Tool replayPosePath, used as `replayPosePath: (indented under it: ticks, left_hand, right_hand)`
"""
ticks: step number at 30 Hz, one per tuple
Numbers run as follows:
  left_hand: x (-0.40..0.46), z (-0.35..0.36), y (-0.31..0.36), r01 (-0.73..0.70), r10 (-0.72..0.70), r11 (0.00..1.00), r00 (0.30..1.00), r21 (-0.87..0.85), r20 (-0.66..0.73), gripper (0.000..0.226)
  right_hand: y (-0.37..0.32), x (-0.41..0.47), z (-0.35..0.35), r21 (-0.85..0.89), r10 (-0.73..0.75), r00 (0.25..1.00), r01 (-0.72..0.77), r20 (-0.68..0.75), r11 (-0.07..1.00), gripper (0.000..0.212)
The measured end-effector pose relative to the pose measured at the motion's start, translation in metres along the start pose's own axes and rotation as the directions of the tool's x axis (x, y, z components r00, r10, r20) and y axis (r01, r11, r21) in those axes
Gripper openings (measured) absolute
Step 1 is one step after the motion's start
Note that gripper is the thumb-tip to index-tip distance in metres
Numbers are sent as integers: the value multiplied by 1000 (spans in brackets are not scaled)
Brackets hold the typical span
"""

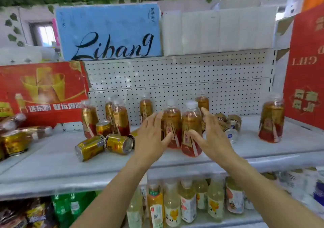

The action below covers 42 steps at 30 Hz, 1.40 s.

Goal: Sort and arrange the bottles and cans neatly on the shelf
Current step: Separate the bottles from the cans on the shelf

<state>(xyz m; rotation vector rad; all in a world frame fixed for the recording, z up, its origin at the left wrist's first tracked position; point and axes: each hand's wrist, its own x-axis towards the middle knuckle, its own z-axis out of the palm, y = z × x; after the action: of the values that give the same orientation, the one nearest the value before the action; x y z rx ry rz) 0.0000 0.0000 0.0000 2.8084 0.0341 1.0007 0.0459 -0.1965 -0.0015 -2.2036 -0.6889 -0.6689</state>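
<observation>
Both grips released, fingers straight: left hand [152, 135] and right hand [212, 138] flanking two upright bottles [182, 129] on shelf [52, 159]; cans [105, 142] toppled left.

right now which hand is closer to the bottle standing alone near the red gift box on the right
Right. The right hand sits left of that lone bottle with open shelf between them; the left hand is farther left still, beyond the two front bottles.

Fallen cans [105, 144] left of upright bottles [182, 128] on shelf [52, 164].
</observation>
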Motion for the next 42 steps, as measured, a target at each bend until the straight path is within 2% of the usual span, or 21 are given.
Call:
replayPosePath:
  ticks: [3,5,9,11,13,19,25,28,32,39,42]
  left_hand:
    - [24,25,-9,74,-62,960,997,-269,55,79]
    - [41,36,-13,98,-66,933,992,-346,104,85]
    - [75,52,-22,201,-115,838,974,-507,196,98]
    - [85,58,-23,264,-120,768,955,-583,273,99]
    - [90,63,-24,284,-112,741,946,-608,305,96]
    - [86,66,-20,274,-156,674,961,-686,230,72]
    - [61,43,-5,229,-180,607,972,-761,150,69]
    - [41,25,3,205,-203,626,974,-753,96,67]
    - [2,-5,15,201,-284,619,959,-759,22,79]
    - [-85,-57,23,239,-410,630,911,-739,-55,70]
    - [-119,-79,15,279,-457,638,887,-718,-62,71]
  right_hand:
    - [8,18,24,177,127,992,-127,8,976,92]
    - [14,26,37,251,169,985,-174,44,952,98]
    - [23,36,49,294,229,972,-234,52,927,103]
    - [27,38,53,317,251,966,-255,55,914,105]
    - [30,39,54,342,255,966,-256,48,904,105]
    - [30,40,48,402,239,968,-248,73,881,87]
    - [31,27,29,453,184,981,-189,56,871,76]
    - [22,19,11,489,164,985,-171,58,855,73]
    - [5,1,-9,543,106,992,-126,69,830,72]
    - [-43,-43,-13,689,-15,986,-106,167,717,53]
    - [-70,-60,-3,719,-61,977,-108,205,687,60]
